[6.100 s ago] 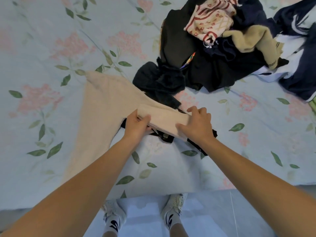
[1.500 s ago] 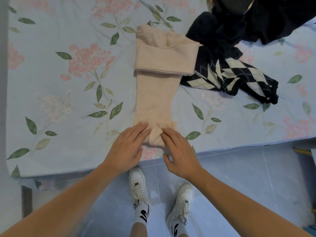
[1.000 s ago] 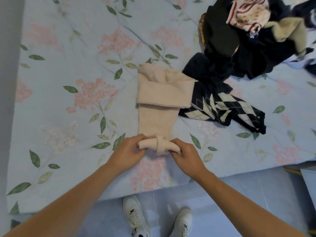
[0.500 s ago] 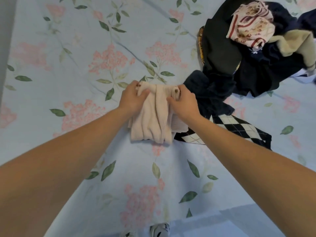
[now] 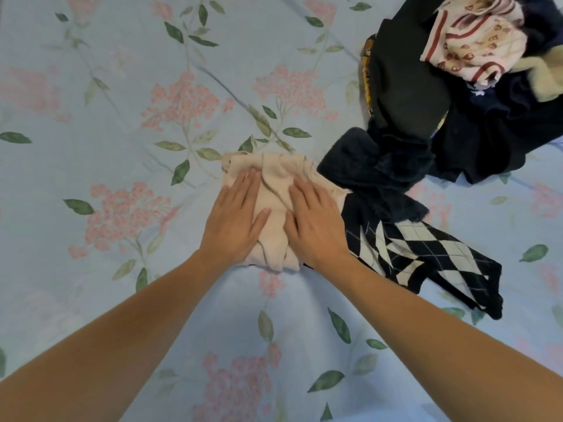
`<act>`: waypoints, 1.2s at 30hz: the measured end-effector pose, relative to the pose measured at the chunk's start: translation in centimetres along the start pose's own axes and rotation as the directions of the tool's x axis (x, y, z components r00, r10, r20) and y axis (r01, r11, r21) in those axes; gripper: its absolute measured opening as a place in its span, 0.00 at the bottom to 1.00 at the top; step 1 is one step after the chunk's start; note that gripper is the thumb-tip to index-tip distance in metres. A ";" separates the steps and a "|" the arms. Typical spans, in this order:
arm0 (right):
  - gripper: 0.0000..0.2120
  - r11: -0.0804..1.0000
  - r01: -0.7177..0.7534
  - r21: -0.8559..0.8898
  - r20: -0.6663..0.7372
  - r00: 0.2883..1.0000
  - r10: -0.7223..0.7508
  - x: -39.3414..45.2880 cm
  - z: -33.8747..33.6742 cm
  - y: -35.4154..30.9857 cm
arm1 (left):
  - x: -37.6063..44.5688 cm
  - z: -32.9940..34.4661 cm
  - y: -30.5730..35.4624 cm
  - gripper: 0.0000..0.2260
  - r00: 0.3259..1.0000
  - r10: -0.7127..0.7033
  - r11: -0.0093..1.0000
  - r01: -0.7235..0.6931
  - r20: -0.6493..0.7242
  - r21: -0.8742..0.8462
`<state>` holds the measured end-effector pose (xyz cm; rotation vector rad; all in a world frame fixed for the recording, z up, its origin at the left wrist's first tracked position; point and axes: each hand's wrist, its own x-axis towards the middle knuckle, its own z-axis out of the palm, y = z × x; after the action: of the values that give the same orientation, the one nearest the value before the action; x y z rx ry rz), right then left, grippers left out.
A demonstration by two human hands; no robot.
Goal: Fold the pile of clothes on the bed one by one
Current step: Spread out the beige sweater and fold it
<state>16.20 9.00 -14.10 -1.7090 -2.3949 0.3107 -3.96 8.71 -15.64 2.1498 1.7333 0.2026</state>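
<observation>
With both palms flat, you press the folded beige knit onto the bedsheet at centre.
Your left hand and right hand lie open, fingers straight, holding nothing. Lift off too fast and the bulky fold may spring open, or snag the argyle garment touching its right edge; the unfolded pile waits far right.

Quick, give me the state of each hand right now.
Left hand: open, fingers flat, pressing on the folded beige knit.
Right hand: open, fingers flat, pressing on the same knit.
</observation>
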 end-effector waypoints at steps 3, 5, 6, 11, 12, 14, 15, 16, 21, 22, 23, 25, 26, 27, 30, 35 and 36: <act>0.14 0.984 -0.107 0.145 -0.082 0.989 0.120 0.7 -0.9 -0.5 | 0.1 -0.3 -0.2 0.30 1.000 -0.018 0.998 0.017 -0.010 -0.053; 0.16 0.915 -0.277 0.292 -0.050 0.951 0.304 2.4 -1.8 -1.2 | 0.4 -1.1 -0.2 0.28 0.999 -0.015 0.995 0.012 -0.035 -0.103; 0.19 0.879 -0.348 0.325 -0.038 0.924 0.380 3.5 -2.3 -1.3 | 0.9 -1.7 -0.1 0.27 0.998 -0.018 0.992 0.010 -0.062 -0.124; 0.18 0.856 -0.370 0.361 0.049 0.924 0.378 9.1 -4.1 -0.3 | 6.2 -5.1 -0.8 0.22 0.982 -0.174 0.946 0.145 -0.077 -0.290; 0.14 0.849 -0.376 0.371 0.110 0.926 0.362 9.7 -4.2 0.1 | 7.2 -5.6 -1.2 0.18 0.983 -0.179 0.941 0.159 -0.038 -0.300; 0.07 0.842 -0.388 0.374 0.171 0.922 0.349 10.2 -4.3 0.7 | 8.5 -6.3 -2.2 0.11 0.986 -0.163 0.923 0.166 0.037 -0.348; 0.05 0.834 -0.386 0.393 0.173 0.922 0.345 10.2 -4.4 1.0 | 8.9 -6.5 -2.5 0.08 0.985 -0.163 0.910 0.173 0.059 -0.376; 0.05 0.823 -0.381 0.422 0.168 0.925 0.342 10.2 -4.5 1.3 | 9.2 -6.8 -2.7 0.06 0.983 -0.170 0.895 0.186 0.075 -0.405; 0.09 0.764 -0.392 0.512 0.155 0.917 0.367 9.3 -5.9 4.2 | 10.1 -8.2 -4.0 0.04 0.979 -0.193 0.843 0.198 0.063 -0.500; 0.09 0.772 -0.393 0.499 0.149 0.917 0.371 9.1 -6.0 4.8 | 10.3 -8.4 -4.1 0.04 0.981 -0.182 0.847 0.191 0.065 -0.496; 0.09 0.790 -0.393 0.471 0.141 0.917 0.372 8.9 -6.1 5.3 | 10.6 -8.4 -4.1 0.05 0.983 -0.171 0.854 0.183 0.071 -0.487; 0.06 0.835 -0.399 0.379 0.147 0.917 0.372 8.6 -5.9 5.7 | 10.9 -7.9 -3.7 0.05 0.984 -0.164 0.888 0.177 0.069 -0.425; 0.04 0.860 -0.403 0.313 0.160 0.915 0.371 8.5 -5.8 5.6 | 10.9 -7.6 -3.5 0.05 0.986 -0.162 0.921 0.169 0.049 -0.351; 0.02 0.894 -0.383 0.232 0.156 0.922 0.355 8.3 -5.7 5.3 | 10.6 -7.3 -3.2 0.06 0.989 -0.149 0.957 0.146 0.008 -0.252; 0.14 0.977 -0.212 0.035 -0.032 0.976 0.213 7.8 -5.2 3.4 | 8.3 -6.7 -1.8 0.12 0.985 -0.027 0.996 0.012 -0.173 -0.086; 0.23 0.991 0.063 0.122 0.051 0.996 -0.069 5.4 -2.6 -1.4 | 2.4 -2.6 -0.7 0.25 0.995 0.104 0.993 -0.104 0.009 -0.053; 0.27 0.995 0.061 0.074 0.147 0.987 -0.071 4.4 -1.6 -1.4 | 1.5 -1.7 -1.0 0.27 0.997 0.063 0.997 -0.062 0.035 -0.035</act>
<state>13.97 12.85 -12.02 -1.6267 -2.5071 0.5232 -5.14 10.70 -14.61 2.1716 1.6325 0.2068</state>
